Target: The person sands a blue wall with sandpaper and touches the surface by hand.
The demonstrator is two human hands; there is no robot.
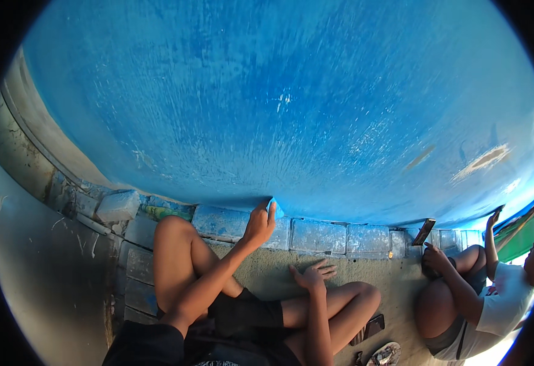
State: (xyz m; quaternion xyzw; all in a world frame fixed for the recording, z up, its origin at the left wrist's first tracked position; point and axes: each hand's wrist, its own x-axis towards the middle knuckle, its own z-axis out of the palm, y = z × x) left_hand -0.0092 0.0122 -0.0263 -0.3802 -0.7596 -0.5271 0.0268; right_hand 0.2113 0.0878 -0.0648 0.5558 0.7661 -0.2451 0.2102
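wall (pixel 218 97): blue, streaked, pale patches (pixel 491 157) at right | blocks (pixel 318 236): blue-stained, row along wall's foot | floor (pixel 267 265): grey-brown | 1 grey panel (pixel 41 262): left | 1 green sheet (pixel 519 235): far right | light: bright, lower right

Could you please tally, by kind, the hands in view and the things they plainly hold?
Wearer's own: left hand and right hand, 2
Co-worker's hands: 2
Light blue piece in the left hand: 1
Dark flat object in a co-worker's hand: 1
Total: 6
Whether the co-worker's raised hand holds anything is too small to tell.
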